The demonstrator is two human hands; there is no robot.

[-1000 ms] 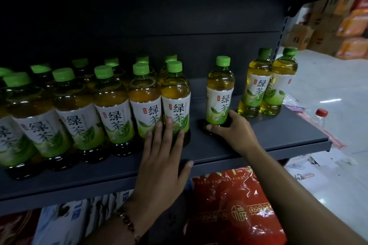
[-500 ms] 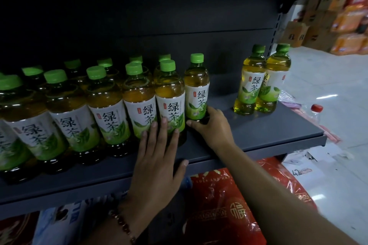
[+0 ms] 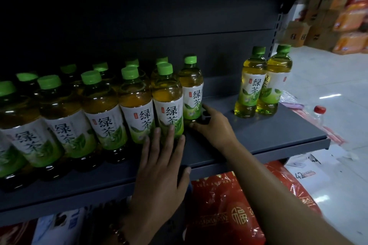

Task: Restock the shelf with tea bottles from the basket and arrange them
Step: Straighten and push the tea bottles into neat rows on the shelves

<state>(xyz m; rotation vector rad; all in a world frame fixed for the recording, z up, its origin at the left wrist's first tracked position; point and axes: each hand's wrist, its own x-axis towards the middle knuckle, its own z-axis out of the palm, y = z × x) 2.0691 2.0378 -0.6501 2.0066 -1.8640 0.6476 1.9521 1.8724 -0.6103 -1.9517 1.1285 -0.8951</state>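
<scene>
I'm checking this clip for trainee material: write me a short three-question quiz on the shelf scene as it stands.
1. True or false: the right hand grips a bottle by its cap.
2. How many tea bottles stand apart at the shelf's right end: A one, B two, C four?
3. Which hand lies flat against the front row's base?

Key:
1. False; it holds the end bottle near its base.
2. B, the pair on the shelf.
3. The left hand.
</scene>
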